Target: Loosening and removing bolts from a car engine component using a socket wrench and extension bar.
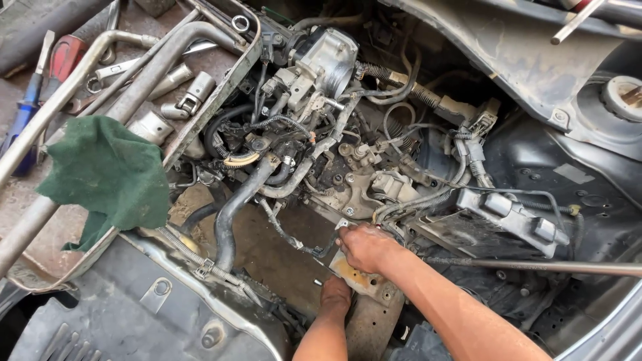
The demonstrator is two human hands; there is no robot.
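Nearest the camera, two bare forearms reach up from the bottom edge into an open engine bay. The left hand (336, 294) sits low beside a rusty, yellowish metal bracket (358, 275), fingers tucked down out of sight, so I cannot tell whether its grip is clenched or released. Just above it, the right hand (364, 246) rests on the top of the same bracket, its fingers curled tight around a small dark tool (326, 250) that pokes out to the left; the tool's tip is too small to make out. A long thin metal rod (535, 266) runs to the right from behind the right wrist.

Left of the hands, a black rubber hose (231, 212) curves down past a bare brown floor patch. Right of them lies a grey plastic connector block (511, 217) with a wiring harness (414, 200).

Farther up, the silver throttle body (324, 60) crowns a tangle of cables.

At the far left, a green rag (107, 177) drapes over bent steel tubes (134, 73), with sockets (187, 97), a spanner (117, 67) and a blue-handled screwdriver (27, 110) lying on a dusty panel beyond.
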